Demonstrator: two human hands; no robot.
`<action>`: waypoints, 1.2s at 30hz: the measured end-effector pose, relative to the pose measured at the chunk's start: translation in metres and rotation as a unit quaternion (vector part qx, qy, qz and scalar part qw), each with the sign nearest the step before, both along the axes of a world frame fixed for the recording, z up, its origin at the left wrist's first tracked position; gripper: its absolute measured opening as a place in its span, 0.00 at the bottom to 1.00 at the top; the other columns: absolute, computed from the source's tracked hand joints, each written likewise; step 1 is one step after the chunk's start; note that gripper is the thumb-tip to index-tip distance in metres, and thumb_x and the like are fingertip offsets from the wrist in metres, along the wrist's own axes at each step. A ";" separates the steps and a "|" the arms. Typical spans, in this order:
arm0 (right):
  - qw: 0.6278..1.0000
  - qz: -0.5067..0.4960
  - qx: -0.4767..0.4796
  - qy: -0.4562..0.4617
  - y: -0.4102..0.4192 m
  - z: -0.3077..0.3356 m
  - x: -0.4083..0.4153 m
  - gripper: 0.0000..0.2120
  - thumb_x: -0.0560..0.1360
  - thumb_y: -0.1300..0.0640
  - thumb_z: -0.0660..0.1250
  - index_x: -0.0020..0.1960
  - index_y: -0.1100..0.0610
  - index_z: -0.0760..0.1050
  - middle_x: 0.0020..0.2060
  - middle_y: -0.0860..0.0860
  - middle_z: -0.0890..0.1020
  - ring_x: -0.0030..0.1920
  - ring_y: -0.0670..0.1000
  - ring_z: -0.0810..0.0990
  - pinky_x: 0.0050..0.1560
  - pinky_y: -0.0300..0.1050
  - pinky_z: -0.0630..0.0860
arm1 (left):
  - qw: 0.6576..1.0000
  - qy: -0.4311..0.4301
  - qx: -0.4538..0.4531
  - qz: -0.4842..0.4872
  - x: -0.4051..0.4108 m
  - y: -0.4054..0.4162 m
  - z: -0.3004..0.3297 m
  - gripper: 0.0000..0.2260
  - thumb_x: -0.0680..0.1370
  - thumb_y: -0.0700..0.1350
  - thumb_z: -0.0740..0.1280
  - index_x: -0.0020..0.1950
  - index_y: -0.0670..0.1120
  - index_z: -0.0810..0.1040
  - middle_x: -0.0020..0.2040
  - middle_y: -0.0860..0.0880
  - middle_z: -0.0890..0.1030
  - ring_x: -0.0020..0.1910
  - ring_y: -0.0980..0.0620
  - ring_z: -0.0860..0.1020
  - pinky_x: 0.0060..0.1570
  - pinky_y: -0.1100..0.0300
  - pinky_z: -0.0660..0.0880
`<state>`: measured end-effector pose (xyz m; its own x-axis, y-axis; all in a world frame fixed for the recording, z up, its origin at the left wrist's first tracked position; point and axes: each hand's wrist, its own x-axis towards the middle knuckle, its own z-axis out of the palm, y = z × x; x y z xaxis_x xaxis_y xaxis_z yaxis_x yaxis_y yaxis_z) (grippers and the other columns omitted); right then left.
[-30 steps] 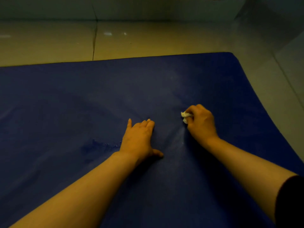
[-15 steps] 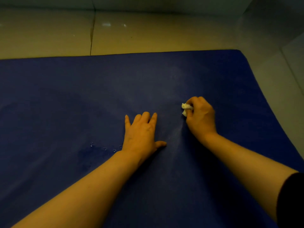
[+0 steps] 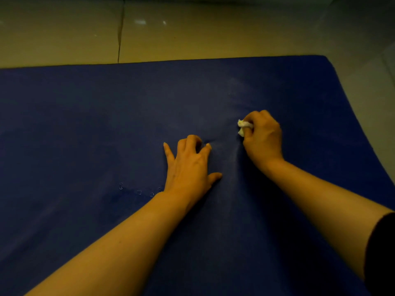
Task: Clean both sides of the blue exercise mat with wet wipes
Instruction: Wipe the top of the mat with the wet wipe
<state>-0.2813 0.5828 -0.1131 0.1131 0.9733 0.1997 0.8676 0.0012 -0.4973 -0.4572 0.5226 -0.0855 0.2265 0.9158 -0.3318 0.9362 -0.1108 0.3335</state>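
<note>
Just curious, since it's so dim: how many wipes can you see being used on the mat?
1. A crumpled white wipe is gripped in the right hand, on the blue mat. The left hand holds none; others may be out of view.

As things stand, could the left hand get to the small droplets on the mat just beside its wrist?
Probably yes: the left hand rests on the blue mat, the droplets lie just left of its wrist, and nothing sits between them.

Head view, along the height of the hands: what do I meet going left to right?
Bare blue mat → left hand → crumpled wet wipe → right hand → mat's right edge, then tiled floor.
</note>
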 end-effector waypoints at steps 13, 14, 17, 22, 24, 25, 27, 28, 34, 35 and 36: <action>0.999 -0.012 -0.013 -0.029 0.034 0.002 0.019 0.09 0.75 0.60 0.65 0.44 0.66 0.79 0.45 0.63 0.78 0.44 0.63 0.77 0.43 0.54 0.74 | 1.000 0.003 -0.026 -0.008 0.001 0.004 -0.008 0.29 0.77 0.61 0.64 0.73 0.50 0.60 0.80 0.47 0.43 0.78 0.47 0.41 0.71 0.34 0.40; 0.999 -0.036 -0.020 -0.030 0.034 0.003 0.015 0.09 0.75 0.60 0.65 0.44 0.66 0.79 0.45 0.63 0.78 0.45 0.63 0.77 0.43 0.55 0.73 | 1.000 0.004 -0.026 -0.005 0.002 0.005 -0.008 0.29 0.77 0.60 0.63 0.73 0.50 0.59 0.80 0.47 0.43 0.78 0.48 0.41 0.71 0.34 0.40; 0.998 0.052 0.041 -0.017 0.008 0.002 -0.027 0.05 0.72 0.64 0.66 0.40 0.65 0.79 0.40 0.62 0.79 0.39 0.63 0.78 0.38 0.54 0.76 | 1.000 0.004 -0.009 0.010 0.004 0.004 -0.008 0.27 0.78 0.58 0.63 0.72 0.50 0.60 0.80 0.47 0.45 0.78 0.48 0.43 0.72 0.34 0.42; 0.972 0.232 0.000 -0.033 -0.009 0.000 -0.039 0.03 0.70 0.64 0.67 0.40 0.63 0.80 0.39 0.60 0.79 0.39 0.61 0.78 0.36 0.52 0.77 | 0.999 0.007 0.006 0.034 0.007 0.008 -0.004 0.27 0.79 0.55 0.62 0.75 0.50 0.58 0.79 0.48 0.52 0.78 0.49 0.49 0.73 0.35 0.43; 0.976 0.195 0.041 -0.081 0.021 0.001 -0.017 0.04 0.71 0.63 0.67 0.40 0.64 0.80 0.39 0.61 0.79 0.38 0.64 0.78 0.36 0.52 0.76 | 0.999 0.019 0.013 0.025 0.005 0.011 -0.002 0.25 0.79 0.57 0.62 0.72 0.50 0.61 0.79 0.48 0.55 0.78 0.49 0.52 0.73 0.35 0.44; 0.984 0.148 0.041 -0.096 0.037 0.004 -0.007 0.06 0.72 0.63 0.67 0.42 0.65 0.81 0.41 0.62 0.79 0.41 0.64 0.78 0.38 0.52 0.75 | 0.999 0.023 0.012 0.021 0.004 0.012 -0.001 0.25 0.79 0.57 0.62 0.72 0.49 0.61 0.79 0.48 0.55 0.78 0.49 0.53 0.73 0.35 0.44; 0.991 0.057 -0.018 -0.121 0.058 0.006 0.002 0.08 0.76 0.62 0.65 0.48 0.67 0.79 0.49 0.63 0.78 0.50 0.63 0.76 0.47 0.52 0.73 | 1.000 0.023 0.008 0.018 0.002 0.013 -0.001 0.26 0.79 0.57 0.62 0.73 0.49 0.60 0.79 0.48 0.56 0.78 0.48 0.53 0.73 0.36 0.43; 0.990 0.031 -0.037 -0.129 0.061 0.005 0.000 0.08 0.76 0.62 0.65 0.50 0.67 0.78 0.51 0.62 0.77 0.52 0.62 0.75 0.48 0.49 0.71 | 1.000 0.018 0.007 0.018 0.001 0.013 -0.002 0.26 0.79 0.56 0.63 0.73 0.49 0.59 0.79 0.48 0.56 0.78 0.48 0.53 0.73 0.37 0.43; 0.994 0.074 0.069 -0.044 0.013 -0.009 -0.043 0.09 0.73 0.63 0.67 0.35 0.65 0.75 0.36 0.62 0.77 0.36 0.62 0.76 0.32 0.50 0.70 | 0.999 -0.006 0.026 0.028 0.002 0.009 -0.007 0.24 0.79 0.55 0.63 0.71 0.50 0.62 0.79 0.49 0.56 0.78 0.49 0.53 0.75 0.39 0.45; 0.991 0.116 0.060 -0.038 0.009 -0.010 -0.045 0.08 0.72 0.62 0.67 0.35 0.64 0.76 0.36 0.61 0.77 0.35 0.61 0.76 0.32 0.49 0.71 | 0.999 -0.009 0.032 0.031 0.001 0.009 -0.007 0.23 0.79 0.55 0.63 0.71 0.50 0.63 0.78 0.49 0.57 0.77 0.49 0.54 0.75 0.39 0.44; 0.985 0.158 0.046 -0.045 0.009 -0.009 -0.040 0.08 0.72 0.62 0.67 0.35 0.64 0.76 0.35 0.60 0.77 0.35 0.61 0.76 0.33 0.49 0.71 | 0.999 -0.012 0.038 0.033 0.001 0.008 -0.007 0.23 0.78 0.56 0.63 0.70 0.50 0.64 0.78 0.49 0.58 0.77 0.50 0.54 0.75 0.39 0.44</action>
<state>-0.3216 0.5921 -0.1218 -0.2154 0.9344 0.2839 0.8567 0.3203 -0.4043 -0.4557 0.5310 -0.0928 0.1719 0.9513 -0.2557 0.9342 -0.0750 0.3489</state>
